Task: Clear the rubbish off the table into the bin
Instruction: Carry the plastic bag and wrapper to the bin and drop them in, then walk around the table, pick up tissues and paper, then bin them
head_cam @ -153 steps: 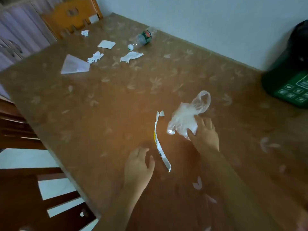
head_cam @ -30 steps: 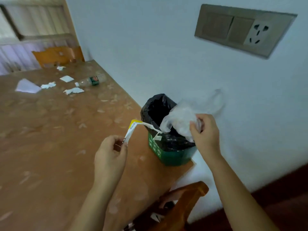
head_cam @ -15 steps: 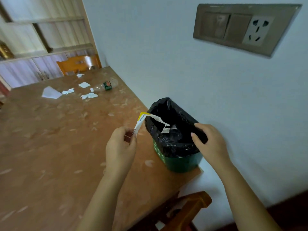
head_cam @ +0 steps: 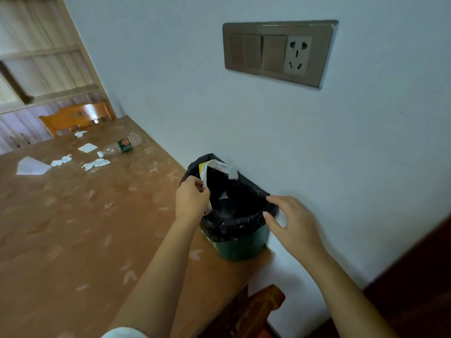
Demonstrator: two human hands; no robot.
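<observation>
While the left hand (head_cam: 191, 200) pinches the lower part of a long white wrapper strip (head_cam: 214, 167) with a yellow patch, the strip rises from the fingers and arches rightward over the mouth of the green bin (head_cam: 240, 245), its free end hanging above the black liner (head_cam: 234, 223); its long axis therefore runs from the grip up and across the opening, so the strip already lies on the bin side of the hand, and letting go should, by the look of it, drop it inside, though the pinched tail sits right at the near rim and might catch there; the right hand (head_cam: 292, 223) holds nothing, fingers spread and loosely curled just beside the liner's right edge, whether touching it cannot be told; the bin stands on the table's (head_cam: 73, 240) corner against the wall; well apart at the far end lie more rubbish: a clear plastic bottle (head_cam: 120, 146) on its side, torn paper scraps (head_cam: 95, 164) and a folded white sheet (head_cam: 31, 166); the left hand is nearer to those
</observation>
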